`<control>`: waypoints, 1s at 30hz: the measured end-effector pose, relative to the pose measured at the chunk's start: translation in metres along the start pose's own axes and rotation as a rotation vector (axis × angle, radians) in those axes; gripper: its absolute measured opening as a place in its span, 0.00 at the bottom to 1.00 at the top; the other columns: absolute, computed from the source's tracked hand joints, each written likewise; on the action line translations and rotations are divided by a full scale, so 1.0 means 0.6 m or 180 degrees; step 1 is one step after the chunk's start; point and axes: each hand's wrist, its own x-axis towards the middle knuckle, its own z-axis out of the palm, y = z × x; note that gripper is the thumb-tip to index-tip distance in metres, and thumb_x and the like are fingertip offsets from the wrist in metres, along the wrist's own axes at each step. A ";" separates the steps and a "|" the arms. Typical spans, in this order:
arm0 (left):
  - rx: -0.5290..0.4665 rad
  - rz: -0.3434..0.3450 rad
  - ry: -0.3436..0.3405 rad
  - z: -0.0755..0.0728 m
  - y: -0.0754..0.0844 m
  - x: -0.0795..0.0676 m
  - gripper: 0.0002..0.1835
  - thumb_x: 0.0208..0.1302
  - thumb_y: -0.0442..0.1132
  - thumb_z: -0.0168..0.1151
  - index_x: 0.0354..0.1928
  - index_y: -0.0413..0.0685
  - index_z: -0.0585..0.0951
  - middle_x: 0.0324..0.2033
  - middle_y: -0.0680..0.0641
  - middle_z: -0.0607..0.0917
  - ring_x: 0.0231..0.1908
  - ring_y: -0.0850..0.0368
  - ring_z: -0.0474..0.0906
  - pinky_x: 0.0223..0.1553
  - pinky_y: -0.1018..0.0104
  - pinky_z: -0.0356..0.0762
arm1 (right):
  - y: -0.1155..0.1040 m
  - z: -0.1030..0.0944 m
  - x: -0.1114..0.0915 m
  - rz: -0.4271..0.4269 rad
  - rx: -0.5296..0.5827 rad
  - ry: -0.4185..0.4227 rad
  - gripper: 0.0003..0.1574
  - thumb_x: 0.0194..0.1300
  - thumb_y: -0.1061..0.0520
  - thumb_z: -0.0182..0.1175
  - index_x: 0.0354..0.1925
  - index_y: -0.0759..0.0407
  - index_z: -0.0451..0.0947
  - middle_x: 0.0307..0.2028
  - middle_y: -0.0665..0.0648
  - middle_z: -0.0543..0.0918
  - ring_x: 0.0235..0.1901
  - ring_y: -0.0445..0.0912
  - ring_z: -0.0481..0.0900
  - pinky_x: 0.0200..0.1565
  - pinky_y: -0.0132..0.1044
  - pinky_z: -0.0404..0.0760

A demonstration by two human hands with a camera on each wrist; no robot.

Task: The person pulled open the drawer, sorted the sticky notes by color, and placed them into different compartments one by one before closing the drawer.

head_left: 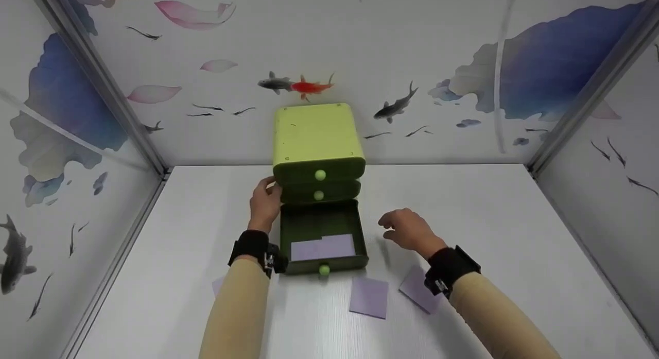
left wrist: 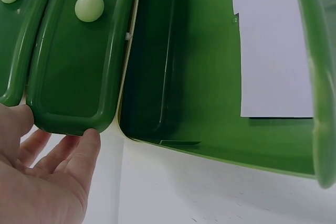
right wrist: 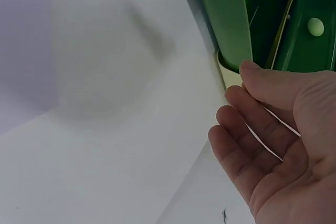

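A small drawer cabinet (head_left: 318, 135) with a yellow-green top and dark green fronts stands against the back wall. Its bottom drawer (head_left: 319, 217) is pulled out, and lilac square sheets (head_left: 323, 248) lie inside near the front. My left hand (head_left: 264, 202) is at the cabinet's left side; in the left wrist view its fingertips touch the side edge of the middle drawer front (left wrist: 79, 72). To the right of the pulled-out drawer, my right hand (head_left: 409, 230) hovers over the table with fingers loosely bent and nothing in them.
On the white table (head_left: 489, 220), one lilac square (head_left: 369, 297) lies before the drawer and another (head_left: 419, 290) near the right wrist. A lilac corner (head_left: 217, 286) shows beside the left forearm. Patterned walls enclose the table at the back and both sides.
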 end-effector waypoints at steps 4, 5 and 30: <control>-0.0048 -0.0020 0.0003 0.001 0.000 0.001 0.24 0.77 0.46 0.43 0.70 0.49 0.66 0.60 0.40 0.77 0.56 0.47 0.78 0.56 0.55 0.75 | 0.024 0.008 -0.017 0.0154 0.0047 -0.0067 0.17 0.59 0.64 0.67 0.48 0.65 0.83 0.42 0.62 0.87 0.44 0.56 0.84 0.47 0.51 0.81; -0.0051 -0.0022 0.0008 0.001 0.001 0.001 0.23 0.77 0.46 0.44 0.70 0.49 0.66 0.60 0.40 0.78 0.56 0.47 0.78 0.56 0.55 0.75 | 0.029 0.009 -0.022 0.0201 0.0057 -0.0090 0.17 0.58 0.64 0.68 0.48 0.65 0.83 0.42 0.62 0.87 0.44 0.56 0.84 0.48 0.51 0.81; -0.0009 -0.0035 -0.0016 -0.001 0.001 -0.005 0.24 0.77 0.48 0.44 0.70 0.50 0.66 0.61 0.40 0.77 0.58 0.48 0.76 0.56 0.54 0.75 | 0.050 0.033 -0.127 0.1242 -0.0130 -0.0860 0.44 0.43 0.45 0.80 0.49 0.66 0.70 0.40 0.60 0.77 0.36 0.50 0.75 0.43 0.49 0.79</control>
